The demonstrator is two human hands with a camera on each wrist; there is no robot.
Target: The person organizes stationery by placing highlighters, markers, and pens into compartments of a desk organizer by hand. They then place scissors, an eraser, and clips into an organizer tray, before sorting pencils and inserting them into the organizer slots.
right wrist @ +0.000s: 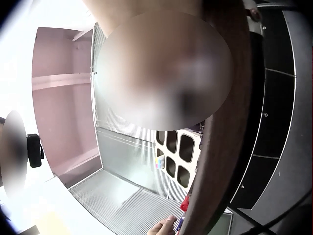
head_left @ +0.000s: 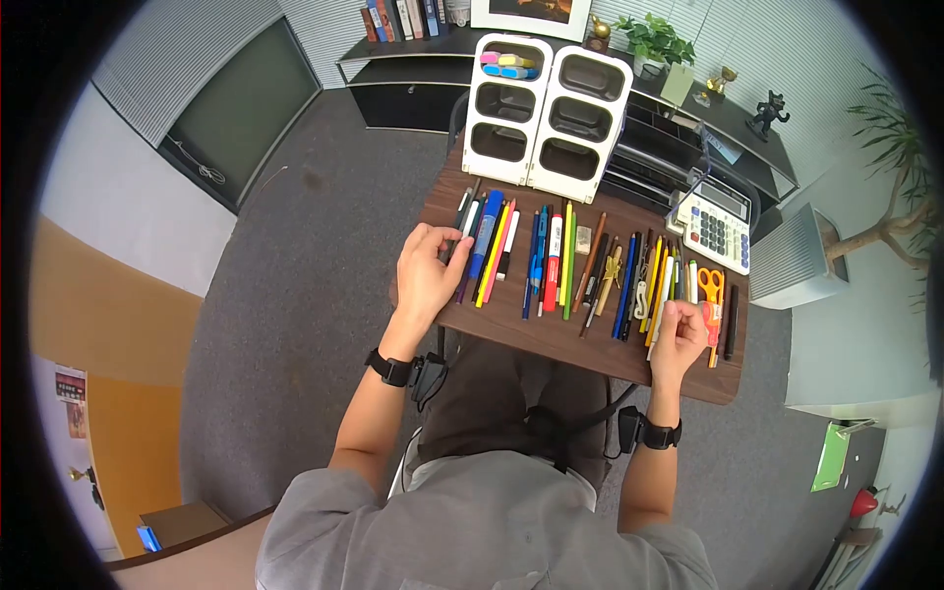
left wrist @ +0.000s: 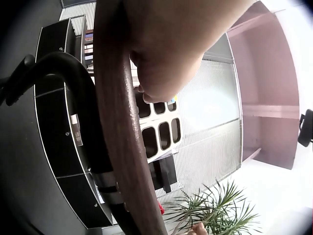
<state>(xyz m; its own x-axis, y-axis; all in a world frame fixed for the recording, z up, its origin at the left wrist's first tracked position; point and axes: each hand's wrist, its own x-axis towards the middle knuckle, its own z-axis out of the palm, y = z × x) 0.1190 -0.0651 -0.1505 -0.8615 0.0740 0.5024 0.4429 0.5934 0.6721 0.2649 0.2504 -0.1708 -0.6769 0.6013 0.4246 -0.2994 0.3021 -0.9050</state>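
Note:
A long row of pens, pencils and markers lies across the brown table [head_left: 511,329]. My left hand [head_left: 430,273] rests at the row's left end, its fingertips over the dark pens beside a blue marker [head_left: 486,232]. At the right end, my right hand [head_left: 680,339] has its fingers loosely bent over the lower ends of pens, close to orange-handled scissors [head_left: 710,285] and a white marker [head_left: 664,285]. Mid-row are a red-and-white marker [head_left: 554,261], a grey eraser [head_left: 583,240] and a gold bow-shaped clip [head_left: 611,270]. A blurred patch covers much of the right hand in the right wrist view.
Behind the row stands a white organizer [head_left: 532,118] with six compartments; highlighters [head_left: 508,66] lie in its top left one. A calculator [head_left: 716,233] sits at the table's back right, next to a black rack [head_left: 649,147]. A low dark cabinet [head_left: 413,103] stands beyond.

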